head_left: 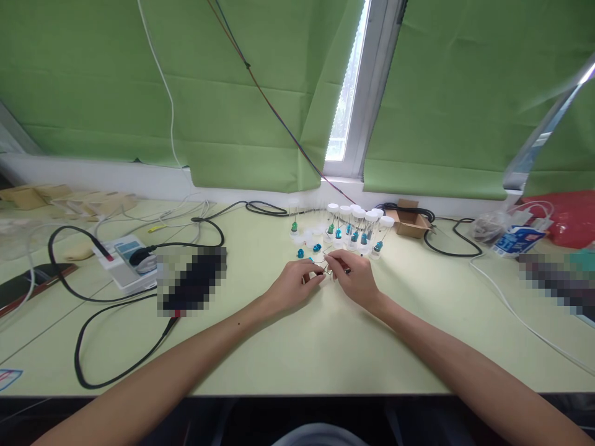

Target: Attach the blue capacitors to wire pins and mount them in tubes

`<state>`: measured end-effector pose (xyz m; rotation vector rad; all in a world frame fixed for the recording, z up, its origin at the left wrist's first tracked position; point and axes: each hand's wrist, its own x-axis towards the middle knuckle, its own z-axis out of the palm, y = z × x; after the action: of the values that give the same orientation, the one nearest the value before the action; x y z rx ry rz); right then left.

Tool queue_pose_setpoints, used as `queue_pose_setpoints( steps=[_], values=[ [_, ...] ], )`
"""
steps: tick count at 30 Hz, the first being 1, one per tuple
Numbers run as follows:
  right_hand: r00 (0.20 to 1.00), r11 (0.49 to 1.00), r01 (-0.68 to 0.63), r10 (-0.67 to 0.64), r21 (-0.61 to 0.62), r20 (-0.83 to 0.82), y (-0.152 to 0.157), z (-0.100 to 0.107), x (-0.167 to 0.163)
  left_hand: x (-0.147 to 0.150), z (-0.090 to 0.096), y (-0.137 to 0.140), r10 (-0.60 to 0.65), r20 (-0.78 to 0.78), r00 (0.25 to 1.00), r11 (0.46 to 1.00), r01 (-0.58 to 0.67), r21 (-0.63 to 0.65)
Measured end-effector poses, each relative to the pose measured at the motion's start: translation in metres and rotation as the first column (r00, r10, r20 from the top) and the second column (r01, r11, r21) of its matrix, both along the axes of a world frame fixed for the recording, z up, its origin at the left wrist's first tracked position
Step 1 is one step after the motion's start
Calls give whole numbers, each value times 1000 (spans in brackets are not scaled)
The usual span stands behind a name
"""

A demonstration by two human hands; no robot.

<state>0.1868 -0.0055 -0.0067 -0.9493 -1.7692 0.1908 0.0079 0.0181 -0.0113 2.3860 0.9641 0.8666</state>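
My left hand (297, 284) is closed in a pinch, its fingertips around one end of a thin, dark, wire-like piece (327, 271). Close beside it, my right hand (352, 275) also pinches, with thin wire-like ends showing at its fingertips. What exactly each hand grips is too small to make out fully. Just beyond the fingers lie small blue parts (300, 253), another blue part (317, 248) among them. Several clear tubes with white caps (344, 211) stand behind my hands, holding blue or green parts on thin stems. One tube (294, 224) with a green part stands apart on the left.
A white power strip (127, 265) and looping black cables (79, 347) lie left, by a pixelated dark object (195, 282). An open cardboard box (409, 221) sits behind the tubes. A blue-and-white packet (517, 240) and white cable (515, 316) are right. Green blinds (255, 111) hang behind the table.
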Motion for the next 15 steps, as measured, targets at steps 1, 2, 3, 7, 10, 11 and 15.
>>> queue_pose_setpoints(
  steps=[1, 2, 3, 7, 10, 11, 15],
  values=[
    [1000, 1000, 5, -5, -3, -7, 0, 0, 1, 0, 0, 0, 3, -7, 1000, 1000, -3, 0],
    [1000, 1000, 9, -9, -7, -13, 1, 1, 1, 0, 1, 0, 7, -13, 1000, 1000, -7, 1],
    [1000, 1000, 12, -12, -12, -18, 1, 1, 2, 0, 1, 0, 12, -19, 1000, 1000, -12, 0],
    [999, 999, 33, -33, -26, -24, 4, 3, 4, -1, 0, 0, 54, -20, 998, 999, -54, 0],
    [998, 998, 53, -54, -32, -12, 8, 4, 8, -1, -1, 1, 77, -5, 997, 997, -77, 9],
    [998, 998, 58, -58, -33, -1, 9, 5, 9, -1, -2, 1, 80, -5, 997, 997, -80, 18],
    [993, 994, 100, -98, -33, 66, 16, 12, 15, -1, -2, 0, 74, -21, 997, 996, -73, 54]
  ],
)
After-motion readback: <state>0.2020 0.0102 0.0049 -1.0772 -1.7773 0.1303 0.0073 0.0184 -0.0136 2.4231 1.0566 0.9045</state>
